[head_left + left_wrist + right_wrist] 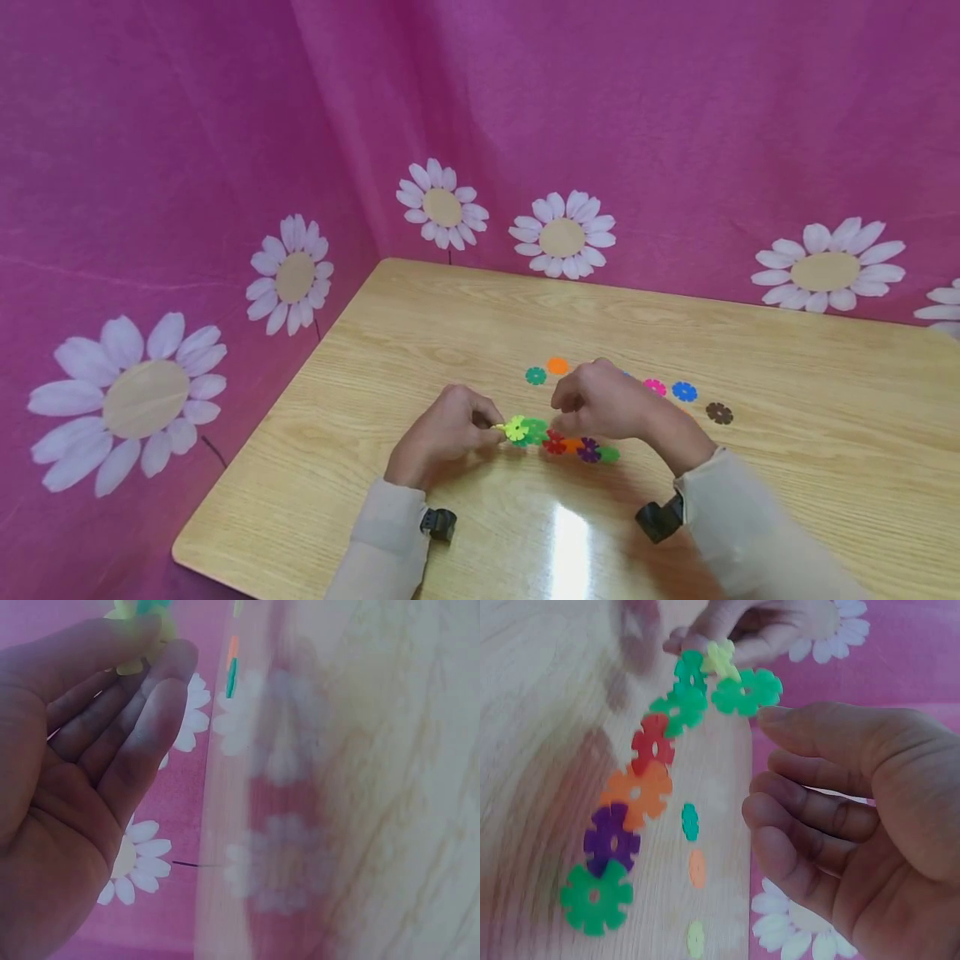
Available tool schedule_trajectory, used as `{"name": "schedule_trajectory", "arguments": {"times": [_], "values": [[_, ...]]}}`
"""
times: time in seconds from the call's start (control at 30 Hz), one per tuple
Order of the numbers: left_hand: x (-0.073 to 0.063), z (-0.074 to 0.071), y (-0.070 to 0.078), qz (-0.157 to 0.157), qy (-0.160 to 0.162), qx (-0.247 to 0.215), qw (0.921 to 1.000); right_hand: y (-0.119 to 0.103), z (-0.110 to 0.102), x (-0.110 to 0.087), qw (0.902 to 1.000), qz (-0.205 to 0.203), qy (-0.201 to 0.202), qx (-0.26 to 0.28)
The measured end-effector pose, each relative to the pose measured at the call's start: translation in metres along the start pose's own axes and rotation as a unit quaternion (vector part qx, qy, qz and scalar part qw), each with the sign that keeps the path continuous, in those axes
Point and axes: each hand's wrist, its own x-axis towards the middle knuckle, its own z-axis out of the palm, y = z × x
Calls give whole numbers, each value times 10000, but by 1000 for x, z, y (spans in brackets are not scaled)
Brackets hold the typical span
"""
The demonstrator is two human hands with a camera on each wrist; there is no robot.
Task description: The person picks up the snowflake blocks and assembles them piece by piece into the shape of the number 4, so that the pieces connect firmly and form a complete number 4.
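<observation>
My left hand (453,427) pinches a yellow notched flower disc (721,660) between thumb and fingers. This disc belongs to a chain of interlocked discs, with a red disc (653,745), an orange disc (646,796), a purple disc (612,841) and several green ones; an end green disc (596,898) hangs at the far end. Another green disc (748,691) joins the yellow one on the side toward my right hand (609,402). The right thumb tip lies close by that disc; whether they touch I cannot tell. Its fingers are loosely bent, with nothing between them.
Loose discs lie in rows beyond the hands: a teal disc (536,376), an orange disc (557,366), a pink disc (655,387), a blue disc (684,392) and a brown disc (719,413). The wooden table (337,467) meets a pink flowered curtain (637,108).
</observation>
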Motion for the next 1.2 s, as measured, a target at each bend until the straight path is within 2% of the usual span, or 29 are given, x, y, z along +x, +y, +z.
{"name": "schedule_trajectory", "arguments": {"times": [0.17,0.47,0.63,1.0,1.2], "values": [[-1,1,-2,15,-20,-110,9999,9,-6,-9,9997,118,204,-7],[-2,0,-2,-78,10,-148,9999,28,-13,-27,9974,658,294,-81],[-4,-1,-1,-141,0,-182,9997,37,-17,-39,9939,1054,282,-142],[-4,-1,1,-77,-5,-276,9996,60,-22,-65,9855,1567,524,-392],[-4,-2,3,-100,-20,-286,9995,74,-24,-77,9820,1677,597,-630]]}}
